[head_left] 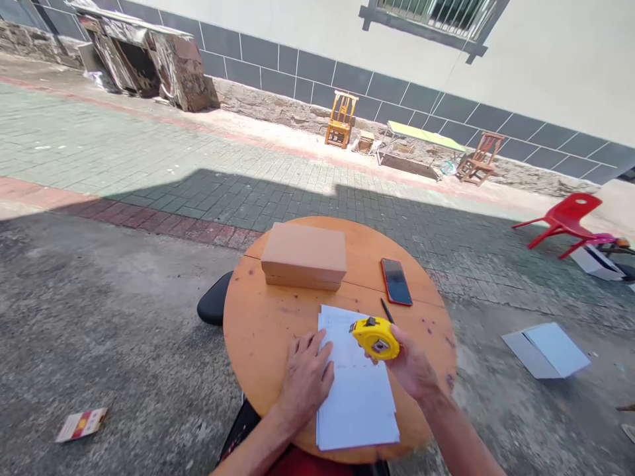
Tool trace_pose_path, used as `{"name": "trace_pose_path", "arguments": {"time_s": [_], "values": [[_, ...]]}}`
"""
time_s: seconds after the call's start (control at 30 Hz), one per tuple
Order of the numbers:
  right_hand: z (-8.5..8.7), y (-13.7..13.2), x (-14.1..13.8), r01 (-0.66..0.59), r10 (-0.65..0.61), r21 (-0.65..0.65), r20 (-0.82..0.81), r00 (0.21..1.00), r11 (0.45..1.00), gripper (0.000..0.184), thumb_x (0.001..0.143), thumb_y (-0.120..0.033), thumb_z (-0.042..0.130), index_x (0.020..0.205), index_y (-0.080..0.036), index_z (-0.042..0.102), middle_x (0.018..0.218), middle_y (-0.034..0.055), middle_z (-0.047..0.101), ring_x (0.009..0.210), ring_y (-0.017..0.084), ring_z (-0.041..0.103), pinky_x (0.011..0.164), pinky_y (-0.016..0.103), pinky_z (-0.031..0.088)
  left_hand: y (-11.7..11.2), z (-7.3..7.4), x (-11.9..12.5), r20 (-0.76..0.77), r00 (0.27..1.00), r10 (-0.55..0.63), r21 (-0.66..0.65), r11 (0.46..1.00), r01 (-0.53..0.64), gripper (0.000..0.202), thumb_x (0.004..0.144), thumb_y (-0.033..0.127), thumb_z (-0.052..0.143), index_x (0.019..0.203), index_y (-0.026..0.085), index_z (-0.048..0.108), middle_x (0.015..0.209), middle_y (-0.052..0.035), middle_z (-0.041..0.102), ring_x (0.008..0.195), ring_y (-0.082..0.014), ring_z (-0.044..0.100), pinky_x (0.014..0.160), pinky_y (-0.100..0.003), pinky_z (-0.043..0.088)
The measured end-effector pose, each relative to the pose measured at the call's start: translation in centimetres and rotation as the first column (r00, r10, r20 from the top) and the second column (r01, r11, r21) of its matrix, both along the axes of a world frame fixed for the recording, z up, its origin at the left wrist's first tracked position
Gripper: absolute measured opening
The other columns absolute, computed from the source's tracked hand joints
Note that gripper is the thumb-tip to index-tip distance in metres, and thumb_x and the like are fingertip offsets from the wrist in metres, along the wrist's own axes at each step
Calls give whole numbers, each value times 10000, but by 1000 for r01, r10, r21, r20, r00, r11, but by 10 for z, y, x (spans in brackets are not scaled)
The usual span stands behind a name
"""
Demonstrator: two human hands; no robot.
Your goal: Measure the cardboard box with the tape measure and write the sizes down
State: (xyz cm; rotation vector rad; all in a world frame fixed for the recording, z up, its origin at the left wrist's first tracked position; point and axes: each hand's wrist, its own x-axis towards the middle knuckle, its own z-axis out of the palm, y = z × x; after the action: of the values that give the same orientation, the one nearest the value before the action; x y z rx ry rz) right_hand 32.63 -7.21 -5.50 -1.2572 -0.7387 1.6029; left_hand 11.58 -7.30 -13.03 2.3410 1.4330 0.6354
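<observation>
My right hand (409, 362) is closed around a yellow tape measure (376, 338), held just above a stack of white paper sheets (356, 396). My left hand (306, 378) lies flat with fingers stretched out on the round wooden table (258, 330), its fingertips resting on the left edge of the paper. A black pen (387, 310) lies just beyond the tape measure. A closed brown cardboard box (303, 256) sits at the far side of the table, with a red-cased phone (395, 281) to its right.
A black stool seat (214, 299) pokes out left of the table. On the ground lie a small card (81, 424) at the left and white sheets (546, 348) at the right. A red plastic chair (563, 221) stands far right; wooden chairs (340, 119) line the wall.
</observation>
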Motion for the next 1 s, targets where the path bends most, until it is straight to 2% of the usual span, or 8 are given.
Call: {"name": "trace_pose_path", "arguments": {"time_s": [0.1, 0.17, 0.27, 0.47, 0.57, 0.67, 0.87, 1.0], "values": [[-24, -24, 2, 59, -63, -39, -105, 992, 997, 408, 792, -514, 637, 967, -152, 707, 865, 107, 743, 684, 222, 661, 564, 302, 462, -1, 2, 1, -33, 999, -2, 28, 1000, 3, 284, 858, 164, 527, 1115, 222, 635, 1348, -68, 569, 1165, -294, 490, 956, -485, 389], [-29, -32, 4, 82, -88, -44, -160, 983, 996, 406, 796, -513, 632, 979, -158, 708, 871, 108, 745, 694, 225, 664, 571, 302, 464, -2, 3, 2, -53, 999, -6, 51, 999, 9, 284, 855, 157, 530, 1110, 222, 637, 1340, -72, 576, 1163, -292, 502, 955, -485, 395], [-19, -33, 18, 126, -128, -19, -171, 977, 992, 404, 816, -522, 586, 996, -179, 702, 899, 111, 747, 707, 238, 664, 580, 323, 472, 0, 4, 4, -72, 997, -40, 75, 996, 45, 302, 849, 133, 523, 1119, 215, 630, 1334, -89, 578, 1185, -281, 508, 970, -482, 394], [14, -26, 63, 285, -298, 204, 33, 954, 936, 462, 863, -564, 439, 1052, -210, 667, 1029, 128, 721, 844, 296, 669, 636, 397, 499, 14, 5, 6, -84, 987, -135, 35, 990, 139, 326, 843, 139, 537, 1146, 221, 626, 1373, -89, 546, 1253, -264, 471, 1051, -484, 337], [7, -36, 62, 249, -255, 136, 26, 967, 959, 397, 820, -522, 524, 981, -204, 699, 991, 121, 729, 822, 293, 666, 646, 394, 496, 16, 6, 4, -44, 987, -153, 15, 988, 154, 334, 820, 130, 556, 1130, 219, 645, 1353, -94, 564, 1236, -269, 488, 1048, -488, 347], [-13, -49, 48, 179, -178, 62, -22, 984, 982, 335, 764, -481, 619, 925, -208, 727, 954, 99, 738, 831, 282, 653, 688, 385, 493, 11, 7, 1, 36, 992, -124, 10, 992, 124, 350, 810, 127, 558, 1135, 214, 652, 1364, -102, 550, 1249, -271, 476, 1049, -482, 360], [-39, -56, 29, 23, -21, 55, -46, 999, 998, 391, 780, -499, 640, 1018, -202, 727, 1028, 91, 727, 873, 267, 627, 708, 351, 468, -14, 16, -4, 295, 955, 15, -84, 996, 11, 327, 834, 160, 492, 1109, 206, 665, 1249, -106, 607, 1195, -276, 501, 1022, -485, 391], [-36, -55, 17, -98, 101, 97, -31, 994, 990, 434, 808, -487, 615, 1110, -189, 701, 1062, 97, 713, 930, 263, 614, 787, 347, 453, -28, 23, -2, 474, 873, 113, -278, 960, 26, 326, 865, 240, 444, 1104, 179, 657, 1038, -96, 668, 890, -205, 617, 783, -350, 509]]}}
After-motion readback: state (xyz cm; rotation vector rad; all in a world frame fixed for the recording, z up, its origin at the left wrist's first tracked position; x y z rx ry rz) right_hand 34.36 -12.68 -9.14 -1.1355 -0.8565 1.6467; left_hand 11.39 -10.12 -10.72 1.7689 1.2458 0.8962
